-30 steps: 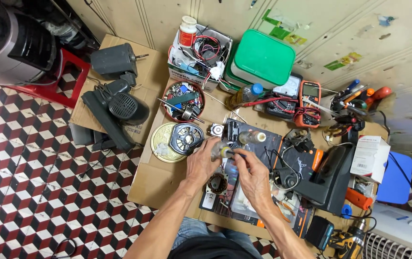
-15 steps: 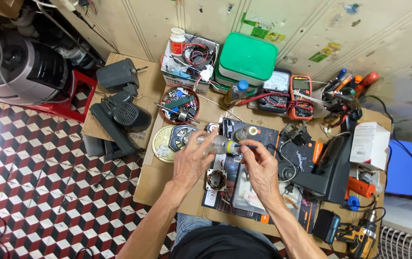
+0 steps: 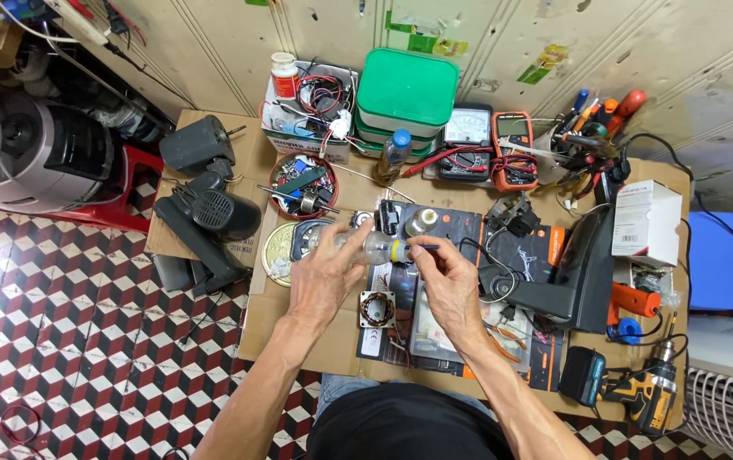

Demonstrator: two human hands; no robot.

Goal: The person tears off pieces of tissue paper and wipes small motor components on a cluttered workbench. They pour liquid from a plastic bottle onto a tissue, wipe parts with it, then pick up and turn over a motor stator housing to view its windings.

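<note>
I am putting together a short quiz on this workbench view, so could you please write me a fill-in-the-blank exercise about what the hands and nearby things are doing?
1. The left hand holds a clear plastic ____ lying on its side.
2. The right hand pinches a thin tool at the bottle's ____ band.
3. The lidded box at the back of the bench is ____ in colour.
4. Beside the grey meter stands a multimeter with an ____ case.

Missing words: bottle; yellow; green; orange
</note>
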